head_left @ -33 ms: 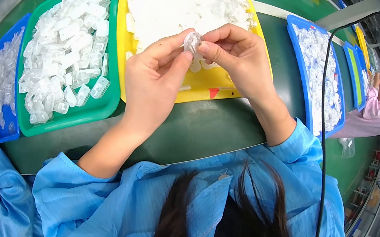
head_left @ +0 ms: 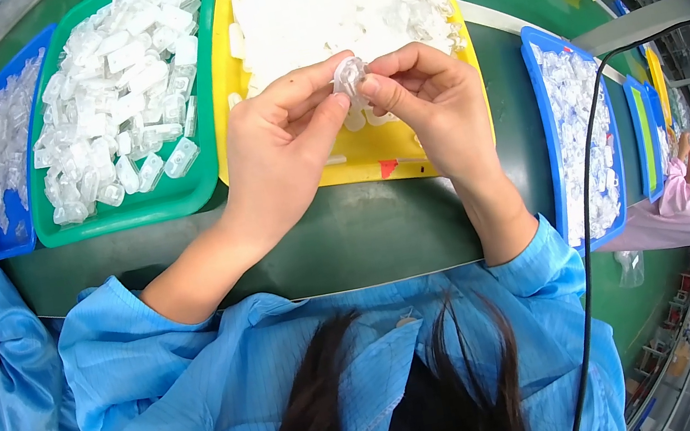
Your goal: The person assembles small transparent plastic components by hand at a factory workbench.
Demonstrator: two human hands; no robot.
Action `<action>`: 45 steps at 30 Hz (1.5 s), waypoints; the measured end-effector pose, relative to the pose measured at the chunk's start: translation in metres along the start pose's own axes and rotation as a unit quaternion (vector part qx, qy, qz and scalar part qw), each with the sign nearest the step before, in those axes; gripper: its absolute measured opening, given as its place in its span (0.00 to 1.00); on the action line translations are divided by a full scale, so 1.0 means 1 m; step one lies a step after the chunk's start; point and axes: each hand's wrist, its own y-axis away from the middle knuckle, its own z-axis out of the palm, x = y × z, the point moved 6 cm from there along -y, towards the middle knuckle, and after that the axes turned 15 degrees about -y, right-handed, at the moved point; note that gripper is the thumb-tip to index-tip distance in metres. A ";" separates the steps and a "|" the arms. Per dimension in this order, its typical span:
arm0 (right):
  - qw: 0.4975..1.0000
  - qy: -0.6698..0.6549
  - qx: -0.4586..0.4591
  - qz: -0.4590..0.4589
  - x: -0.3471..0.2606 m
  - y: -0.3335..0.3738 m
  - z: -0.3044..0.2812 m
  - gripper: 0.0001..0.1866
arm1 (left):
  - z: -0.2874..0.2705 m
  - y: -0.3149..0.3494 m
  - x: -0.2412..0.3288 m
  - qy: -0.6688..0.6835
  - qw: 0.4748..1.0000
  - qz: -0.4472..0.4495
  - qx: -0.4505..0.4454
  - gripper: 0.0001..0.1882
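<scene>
A small clear plastic part (head_left: pixel 349 77) with a rounded outline is held up between both hands, over the near part of the yellow tray (head_left: pixel 364 166). My left hand (head_left: pixel 281 139) pinches it from the left between thumb and fingers. From the right, my right hand (head_left: pixel 440 105) grips the same part between thumb and forefinger. Many white pieces (head_left: pixel 338 11) fill the yellow tray behind my hands; glare hides their outlines. Clear plastic cases (head_left: pixel 120 98) lie heaped in the green tray (head_left: pixel 134 211), left of my left hand.
A blue tray (head_left: pixel 549 149) of small clear parts stands right of me, with a black cable (head_left: pixel 586 148) hanging across it. Another blue tray (head_left: pixel 13 236) lies far left. Co-workers' arms show at left, in a blue sleeve (head_left: pixel 8 354), and right, in a pink sleeve (head_left: pixel 673 213).
</scene>
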 end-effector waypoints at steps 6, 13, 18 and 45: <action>1.000 0.012 -0.001 -0.027 -0.002 0.001 0.002 0.06 | 0.000 0.005 0.004 -0.049 0.996 0.062 0.038 0.16; 0.999 0.001 0.029 -0.034 0.002 0.003 0.002 0.06 | 0.001 0.004 0.003 -0.079 0.992 0.091 0.049 0.18; 0.998 0.015 0.030 -0.057 0.005 0.004 0.004 0.07 | 0.000 0.008 0.015 -0.249 0.957 0.141 0.057 0.18; 0.952 0.209 -0.022 -0.221 -0.012 0.009 0.015 0.07 | 0.000 0.004 0.011 -0.115 0.992 0.030 -0.041 0.16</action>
